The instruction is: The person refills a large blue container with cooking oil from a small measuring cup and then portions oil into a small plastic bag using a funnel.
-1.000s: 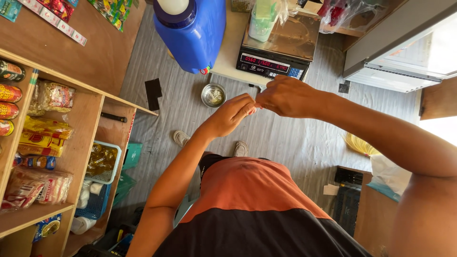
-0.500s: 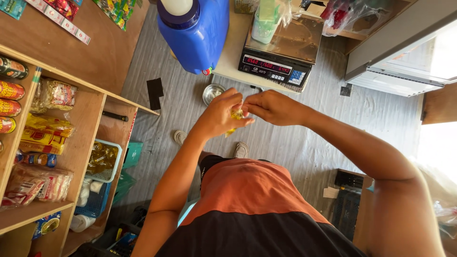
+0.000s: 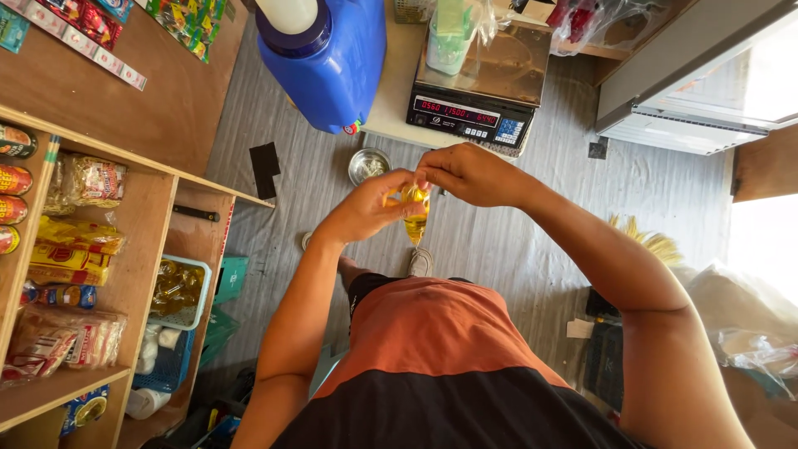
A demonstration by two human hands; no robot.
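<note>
Two hands, the left hand (image 3: 366, 208) and right hand (image 3: 470, 175), are pinched on a small bag of yellow oil (image 3: 413, 214) between the fingers; oil could be spilled if the neck is loosened.

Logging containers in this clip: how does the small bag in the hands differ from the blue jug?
The bag is small, clear and soft, showing yellow liquid; the blue jug is large, rigid and opaque. The bag hangs in the air, pinched at the top by the left hand and right hand; the jug rests on the counter, untouched. Whether the jug holds the same liquid cannot be told.
</note>
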